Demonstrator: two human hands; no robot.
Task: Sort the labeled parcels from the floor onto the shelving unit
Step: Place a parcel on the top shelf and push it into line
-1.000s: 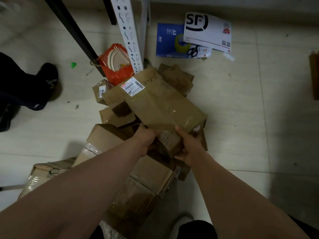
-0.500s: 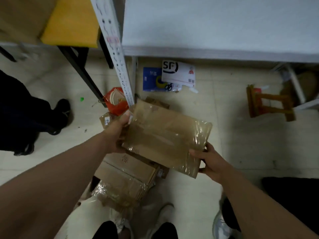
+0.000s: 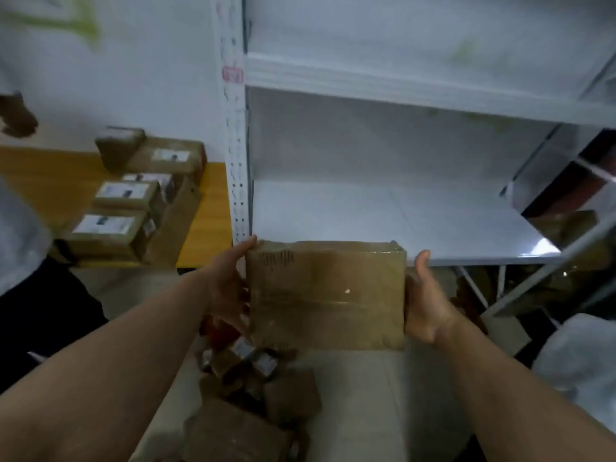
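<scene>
Now both hands (image 3: pixel 233 288) have raised the parcel (image 3: pixel 326 295) to the shelf (image 3: pixel 383 215).

A parcel (image 3: pixel 326 295) sits at the centre, held between the left hand (image 3: pixel 230 281) at its 9 o'clock edge and the right hand (image 3: pixel 425 301) at its 3 o'clock edge. At 12 o'clock, just behind it, lies a shelf (image 3: pixel 400 221) of the shelving unit (image 3: pixel 333 75), with another shelf above. The unit's upright post (image 3: pixel 235 145) stands at 11 o'clock. At 9 o'clock a tabletop (image 3: pixel 213 208) carries stacked boxes (image 3: pixel 133 195). At 6 o'clock, more parcels (image 3: pixel 253 395) lie on the floor (image 3: pixel 366 411).
</scene>
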